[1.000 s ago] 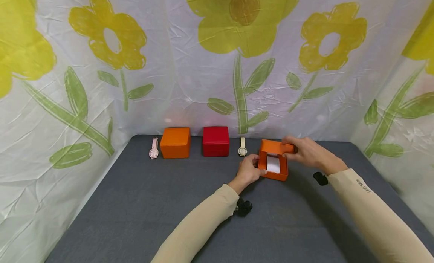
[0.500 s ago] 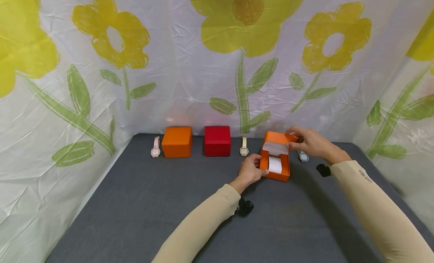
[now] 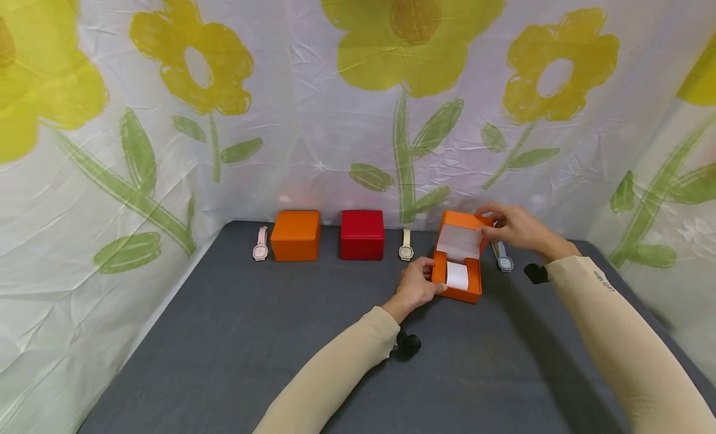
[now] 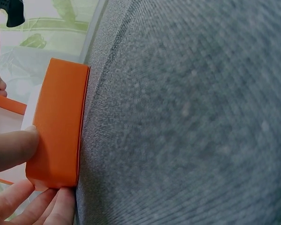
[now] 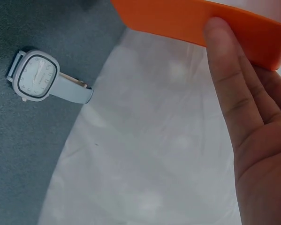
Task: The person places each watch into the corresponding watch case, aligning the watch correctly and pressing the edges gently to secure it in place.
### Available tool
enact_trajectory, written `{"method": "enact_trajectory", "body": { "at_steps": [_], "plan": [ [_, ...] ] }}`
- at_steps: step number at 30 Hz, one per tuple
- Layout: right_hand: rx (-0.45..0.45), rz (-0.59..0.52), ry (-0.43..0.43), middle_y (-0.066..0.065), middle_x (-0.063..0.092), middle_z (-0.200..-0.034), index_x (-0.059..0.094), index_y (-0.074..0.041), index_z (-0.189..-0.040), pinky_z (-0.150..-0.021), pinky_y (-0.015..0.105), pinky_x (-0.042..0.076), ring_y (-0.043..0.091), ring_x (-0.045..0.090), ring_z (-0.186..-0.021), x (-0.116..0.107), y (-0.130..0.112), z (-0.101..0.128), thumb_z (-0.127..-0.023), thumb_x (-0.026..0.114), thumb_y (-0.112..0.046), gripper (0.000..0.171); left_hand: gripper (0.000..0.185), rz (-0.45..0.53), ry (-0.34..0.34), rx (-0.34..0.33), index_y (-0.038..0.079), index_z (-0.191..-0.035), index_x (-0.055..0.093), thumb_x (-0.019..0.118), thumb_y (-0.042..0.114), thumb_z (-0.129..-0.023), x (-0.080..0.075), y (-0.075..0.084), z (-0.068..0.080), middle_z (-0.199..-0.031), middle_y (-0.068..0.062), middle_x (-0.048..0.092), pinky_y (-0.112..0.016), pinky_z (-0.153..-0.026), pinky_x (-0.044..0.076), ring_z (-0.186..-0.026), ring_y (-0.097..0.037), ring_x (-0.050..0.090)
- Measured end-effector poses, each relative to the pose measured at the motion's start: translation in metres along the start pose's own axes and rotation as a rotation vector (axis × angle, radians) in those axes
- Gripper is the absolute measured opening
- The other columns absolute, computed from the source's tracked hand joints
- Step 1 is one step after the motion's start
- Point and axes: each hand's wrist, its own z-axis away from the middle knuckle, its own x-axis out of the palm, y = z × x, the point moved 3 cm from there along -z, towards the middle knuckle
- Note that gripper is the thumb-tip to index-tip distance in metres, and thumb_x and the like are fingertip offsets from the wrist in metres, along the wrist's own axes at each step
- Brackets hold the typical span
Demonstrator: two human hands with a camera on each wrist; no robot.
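An orange watch box (image 3: 472, 295) stands on the dark grey table with its lid (image 3: 460, 219) raised, showing a pale lining. Inside the base lies a white cushion (image 3: 457, 276). My left hand (image 3: 415, 286) grips the base at its front left corner; in the left wrist view the thumb presses the front wall (image 4: 60, 126) and the fingers wrap the side. My right hand (image 3: 517, 227) pinches the lid's right edge, thumb against the orange side (image 5: 178, 21) in the right wrist view. A light blue watch (image 3: 504, 262) lies just right of the box, its strap partly hidden.
Along the table's back edge, from the left, are a pink watch (image 3: 260, 251), a closed orange box (image 3: 295, 237), a closed red box (image 3: 362, 236) and a cream watch (image 3: 406, 252). A flower-printed white cloth (image 3: 313, 129) hangs behind the table.
My right hand has swung the lid up and back, exposing the lining and more of the cushion. The blue watch has come into sight beside it. The left hand keeps its hold on the base.
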Motion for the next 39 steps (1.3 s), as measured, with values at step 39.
{"method": "enact_trajectory", "body": {
  "at_steps": [39],
  "plan": [
    [0.161,-0.079,0.241,0.026,0.045,-0.136,0.034,-0.005,-0.145,-0.090,0.060,0.041,0.043,0.049,-0.113,0.019,0.040,0.037,-0.097,0.050,-0.045,0.064,0.061,-0.313,-0.198,0.201,0.008,-0.130,0.053,0.078,0.031,-0.080,-0.018,0.019,-0.012,-0.114,-0.007,0.059,-0.027,-0.083,0.047,-0.097,-0.016,0.053]
  ]
}}
